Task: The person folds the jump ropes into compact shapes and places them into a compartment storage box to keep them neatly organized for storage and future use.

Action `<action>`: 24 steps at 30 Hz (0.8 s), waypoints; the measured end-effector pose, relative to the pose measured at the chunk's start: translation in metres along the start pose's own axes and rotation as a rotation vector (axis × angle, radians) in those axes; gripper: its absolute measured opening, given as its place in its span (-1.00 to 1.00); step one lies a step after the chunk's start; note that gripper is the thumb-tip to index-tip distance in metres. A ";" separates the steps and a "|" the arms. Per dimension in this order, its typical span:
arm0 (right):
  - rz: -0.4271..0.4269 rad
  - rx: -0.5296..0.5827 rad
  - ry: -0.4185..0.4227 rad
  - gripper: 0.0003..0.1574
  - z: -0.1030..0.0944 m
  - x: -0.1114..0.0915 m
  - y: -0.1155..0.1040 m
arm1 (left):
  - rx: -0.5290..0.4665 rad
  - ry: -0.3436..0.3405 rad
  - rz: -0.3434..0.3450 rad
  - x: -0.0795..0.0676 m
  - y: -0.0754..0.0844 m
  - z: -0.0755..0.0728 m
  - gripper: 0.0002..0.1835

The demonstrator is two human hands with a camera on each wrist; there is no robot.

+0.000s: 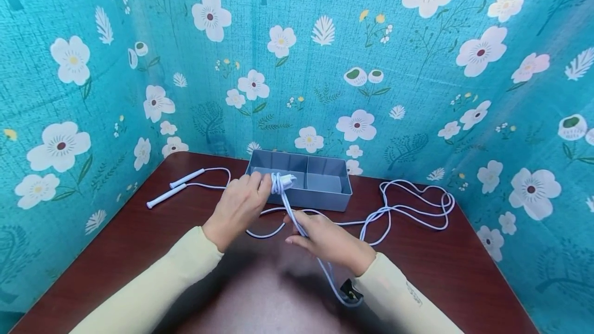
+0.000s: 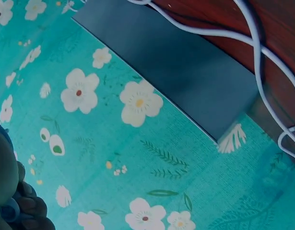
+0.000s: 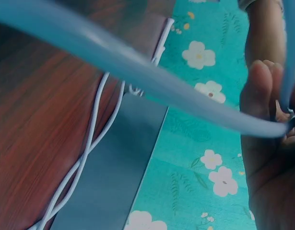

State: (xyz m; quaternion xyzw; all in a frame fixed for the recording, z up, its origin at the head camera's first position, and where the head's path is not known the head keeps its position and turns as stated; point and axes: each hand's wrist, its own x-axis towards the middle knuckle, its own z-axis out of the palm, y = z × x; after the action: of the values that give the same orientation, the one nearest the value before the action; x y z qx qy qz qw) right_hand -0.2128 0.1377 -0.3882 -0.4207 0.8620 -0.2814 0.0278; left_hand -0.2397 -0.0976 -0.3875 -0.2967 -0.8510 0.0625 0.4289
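Observation:
My left hand (image 1: pixel 242 204) grips a bundled white jump rope (image 1: pixel 277 184) above the table, in front of the grey box (image 1: pixel 320 201). Cord is wound around its handles, and their pale ends (image 1: pixel 289 181) stick out past my fingers. My right hand (image 1: pixel 331 238), lower and to the right, holds the loose cord that hangs from the bundle. In the right wrist view this cord (image 3: pixel 137 79) crosses close to the camera into my right fingers (image 3: pixel 258 88). Only part of my left hand (image 2: pixel 27 206) shows at the left wrist view's edge.
A second white jump rope lies on the dark red table (image 1: pixel 185 251): two handles (image 1: pixel 166 196) at the left, looped cord (image 1: pixel 417 210) at the right. Its cord passes in front of the box, which has a divider. A flowered turquoise curtain (image 1: pixel 297 66) stands behind.

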 end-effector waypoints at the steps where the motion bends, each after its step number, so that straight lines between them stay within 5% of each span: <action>1: -0.010 -0.016 0.002 -0.54 0.000 -0.001 -0.001 | 0.005 0.002 -0.012 0.000 -0.003 0.000 -0.73; 5: -0.075 -0.152 0.064 -0.33 0.001 -0.008 -0.005 | 0.016 0.013 -0.056 -0.002 -0.013 -0.001 -0.65; 9: -0.136 -0.242 0.173 -0.40 -0.001 -0.013 -0.007 | 0.024 0.014 -0.064 -0.005 -0.019 -0.001 -0.68; 14: -0.207 -0.340 0.322 -0.62 -0.006 -0.014 -0.011 | 0.053 -0.008 0.000 -0.008 -0.017 -0.002 -0.68; 20: -0.280 -0.356 0.391 -0.74 -0.016 -0.012 -0.016 | 0.044 -0.075 0.091 -0.011 -0.010 -0.003 -0.71; 24: -0.289 -0.334 0.420 -0.75 -0.025 -0.009 -0.016 | 0.004 -0.059 0.141 -0.013 -0.005 -0.002 -0.70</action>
State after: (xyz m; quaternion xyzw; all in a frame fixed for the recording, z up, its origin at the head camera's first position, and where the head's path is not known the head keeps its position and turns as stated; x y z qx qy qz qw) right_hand -0.2027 0.1474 -0.3607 -0.4703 0.8144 -0.2178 -0.2611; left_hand -0.2342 -0.1093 -0.3936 -0.3530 -0.8400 0.1030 0.3989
